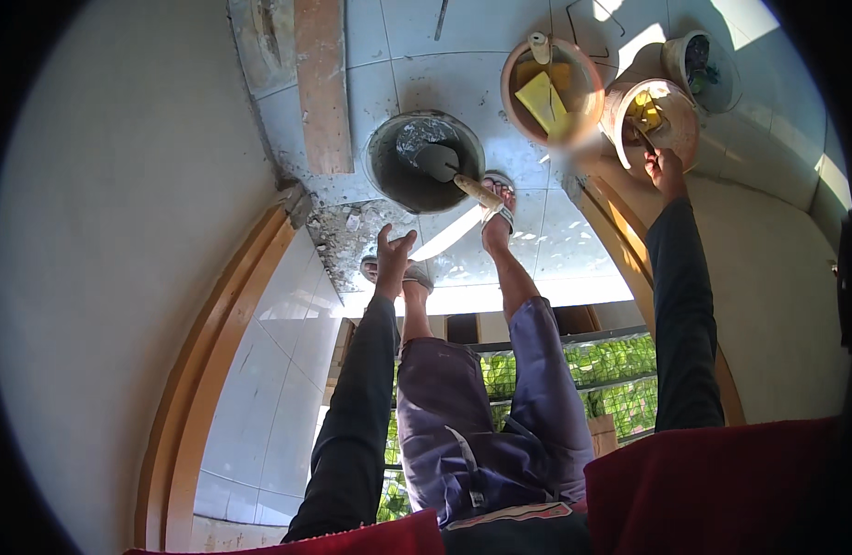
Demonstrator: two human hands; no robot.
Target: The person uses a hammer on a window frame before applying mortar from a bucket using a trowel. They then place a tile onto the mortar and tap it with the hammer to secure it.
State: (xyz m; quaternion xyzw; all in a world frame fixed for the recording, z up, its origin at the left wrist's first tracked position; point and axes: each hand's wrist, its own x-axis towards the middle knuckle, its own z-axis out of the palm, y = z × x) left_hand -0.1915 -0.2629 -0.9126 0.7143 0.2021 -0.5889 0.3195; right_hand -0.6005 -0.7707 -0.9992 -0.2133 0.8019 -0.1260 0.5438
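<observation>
My right hand (666, 171) grips a dark slim-handled tool (645, 141). The tool's far end reaches into a pale, dirt-stained bucket (682, 143) with yellow pieces (646, 109) inside; I cannot make out its head. Empty, with its fingers apart, my left hand (395, 254) hovers above the floor near a round tub (378, 176) of grey wet mix. A trowel (479, 191) with a wooden handle leans in that tub, its blade in the mix. Between tub and bucket stands an orange-brown basin (592, 92) holding a yellow block (542, 102).
A worn plank (322, 92) lies on the tiled floor at the far left. Rubble (338, 236) litters the floor left of my sandalled feet. Another pail (699, 60) lies at the far right. Wooden door frames (213, 361) flank me, and bent wire (583, 23) lies beyond the basin.
</observation>
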